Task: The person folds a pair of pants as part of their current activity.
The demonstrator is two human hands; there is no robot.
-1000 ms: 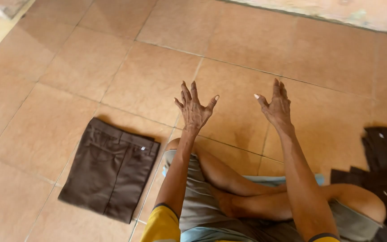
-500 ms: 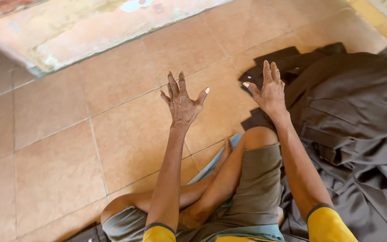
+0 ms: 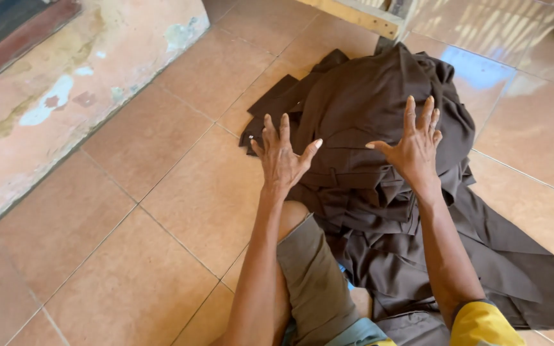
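A: What lies closest to the camera?

B: A bent knee in olive-grey shorts (image 3: 312, 269), just on the near side of the heap of dark brown folded and crumpled cloth garments (image 3: 379, 128). Both forearms run forward past it, and a yellow sleeve cuff (image 3: 482, 323) shows on the right arm, over the near edge of the heap.

A: And the hands?

B: The left hand (image 3: 283, 157) is held over the heap's left edge, palm down, fingers spread wide and straight, thumb stuck out toward the right. It grips nothing. The right hand (image 3: 415, 144) is above the middle of the heap, fingers likewise fanned open, thumb pointing left toward the other thumb. Whether either palm touches the cloth I cannot tell.

A: Where does the heap sit?

B: On the floor of large orange-brown ceramic tiles (image 3: 136, 256), ahead of the knee, its flat lower layers spreading to the right.

A: Beyond it?

B: Left of the heap, a low worn concrete step with patchy peeling paint (image 3: 65, 96) runs diagonally. Just past the heap's far end stands the pale yellow wooden base of some furniture (image 3: 360, 16).
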